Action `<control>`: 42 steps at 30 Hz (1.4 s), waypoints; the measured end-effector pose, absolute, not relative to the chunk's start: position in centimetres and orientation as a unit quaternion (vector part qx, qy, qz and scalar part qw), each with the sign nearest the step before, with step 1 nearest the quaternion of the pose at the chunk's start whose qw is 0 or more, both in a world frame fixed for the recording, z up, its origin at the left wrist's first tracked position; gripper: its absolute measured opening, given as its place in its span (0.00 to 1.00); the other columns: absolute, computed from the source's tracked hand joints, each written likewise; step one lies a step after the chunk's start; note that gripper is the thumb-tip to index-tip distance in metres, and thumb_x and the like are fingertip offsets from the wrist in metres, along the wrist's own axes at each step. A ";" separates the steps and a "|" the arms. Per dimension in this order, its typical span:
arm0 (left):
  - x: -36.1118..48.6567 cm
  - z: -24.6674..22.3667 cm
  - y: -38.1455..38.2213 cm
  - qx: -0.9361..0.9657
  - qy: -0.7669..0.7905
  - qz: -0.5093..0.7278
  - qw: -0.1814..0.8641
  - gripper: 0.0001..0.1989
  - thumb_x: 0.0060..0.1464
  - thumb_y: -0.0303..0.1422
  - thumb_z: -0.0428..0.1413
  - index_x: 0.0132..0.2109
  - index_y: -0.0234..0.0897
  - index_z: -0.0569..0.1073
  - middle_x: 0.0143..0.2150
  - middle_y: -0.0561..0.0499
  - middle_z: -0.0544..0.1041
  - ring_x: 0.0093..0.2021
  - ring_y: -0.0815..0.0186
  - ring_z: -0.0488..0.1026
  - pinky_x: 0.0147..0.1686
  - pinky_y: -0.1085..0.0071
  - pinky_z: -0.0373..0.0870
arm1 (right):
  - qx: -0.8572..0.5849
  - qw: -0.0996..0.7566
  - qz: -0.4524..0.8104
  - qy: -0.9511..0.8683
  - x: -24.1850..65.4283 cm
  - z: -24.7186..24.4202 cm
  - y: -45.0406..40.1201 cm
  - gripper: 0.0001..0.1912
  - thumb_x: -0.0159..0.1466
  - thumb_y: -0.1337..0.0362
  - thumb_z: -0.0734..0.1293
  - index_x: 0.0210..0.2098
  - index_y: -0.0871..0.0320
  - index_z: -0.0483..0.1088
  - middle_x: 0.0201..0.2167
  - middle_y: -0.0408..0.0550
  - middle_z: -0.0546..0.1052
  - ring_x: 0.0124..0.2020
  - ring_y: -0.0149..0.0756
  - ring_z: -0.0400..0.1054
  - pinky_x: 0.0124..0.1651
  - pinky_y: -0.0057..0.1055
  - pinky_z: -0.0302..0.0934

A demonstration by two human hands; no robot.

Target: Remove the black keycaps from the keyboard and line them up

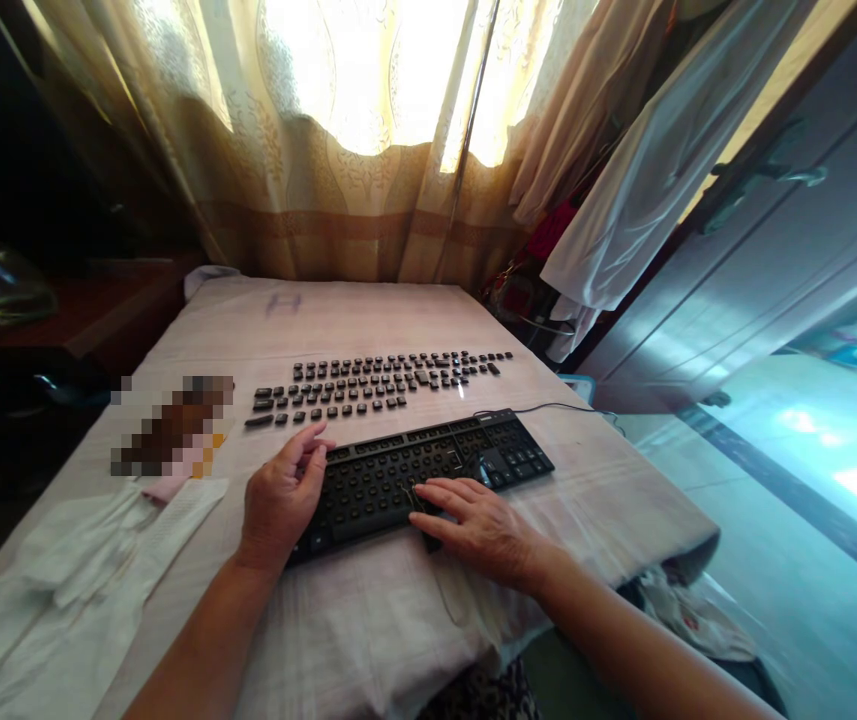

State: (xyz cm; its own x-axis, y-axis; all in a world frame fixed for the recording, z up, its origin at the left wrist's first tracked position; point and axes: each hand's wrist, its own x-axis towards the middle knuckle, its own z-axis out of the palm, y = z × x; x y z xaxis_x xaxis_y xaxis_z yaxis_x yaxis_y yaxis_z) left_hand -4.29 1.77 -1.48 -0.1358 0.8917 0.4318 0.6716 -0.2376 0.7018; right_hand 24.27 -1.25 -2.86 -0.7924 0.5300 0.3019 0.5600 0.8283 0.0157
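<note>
A black keyboard lies at a slant on the cloth-covered table, and most of its main keys show no caps. My left hand is at its left end, fingers curled and thumb bent in at the upper left corner. Over the lower right of the main key area, my right hand has its fingers drawn together on a thin wire-like tool, mostly hidden by the fingers. Behind the keyboard, loose black keycaps are laid out in rows on the cloth.
A white cloth lies at the left, beside a pixelated brown patch. The keyboard's cable runs off the table's right edge. Curtains hang behind the table; a door stands at the right.
</note>
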 end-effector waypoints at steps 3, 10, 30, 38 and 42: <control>-4.3 -1.6 1.8 0.649 0.607 0.444 0.117 0.20 0.59 0.40 0.50 0.55 0.40 0.73 0.40 0.50 0.84 0.37 0.62 0.82 0.42 0.67 0.77 | -0.273 0.184 -0.053 -0.943 24.4 -3.4 -1.4 0.16 0.67 0.67 0.66 0.54 0.54 0.72 0.56 0.57 0.75 0.56 0.45 0.69 0.52 0.43 0.67; -4.2 -1.8 1.9 0.646 0.614 0.437 0.122 0.20 0.59 0.40 0.50 0.55 0.41 0.73 0.40 0.51 0.84 0.38 0.62 0.82 0.42 0.67 0.77 | -0.409 0.431 0.138 -0.792 23.8 -3.3 -1.5 0.12 0.69 0.65 0.60 0.49 0.54 0.72 0.43 0.52 0.80 0.45 0.38 0.76 0.49 0.36 0.71; -4.2 -1.6 1.9 0.640 0.623 0.435 0.115 0.19 0.59 0.40 0.51 0.55 0.41 0.74 0.39 0.52 0.84 0.37 0.63 0.82 0.42 0.68 0.76 | -0.379 0.291 0.255 -0.840 25.3 -0.5 2.3 0.09 0.69 0.66 0.59 0.41 0.57 0.71 0.37 0.48 0.79 0.39 0.34 0.74 0.45 0.31 0.67; -4.3 -2.0 1.9 0.642 0.624 0.429 0.118 0.19 0.59 0.39 0.50 0.55 0.42 0.74 0.39 0.52 0.84 0.37 0.62 0.82 0.41 0.68 0.76 | -0.367 0.286 0.231 -0.854 24.7 -1.2 2.3 0.04 0.68 0.67 0.63 0.38 0.56 0.71 0.34 0.46 0.80 0.36 0.35 0.75 0.41 0.28 0.67; -4.3 -2.1 1.9 0.645 0.624 0.426 0.116 0.19 0.59 0.39 0.51 0.55 0.42 0.74 0.39 0.52 0.84 0.38 0.62 0.82 0.41 0.68 0.75 | -0.365 0.330 0.220 -0.842 24.7 -1.9 2.3 0.06 0.69 0.67 0.62 0.39 0.56 0.71 0.35 0.47 0.80 0.37 0.34 0.76 0.41 0.28 0.68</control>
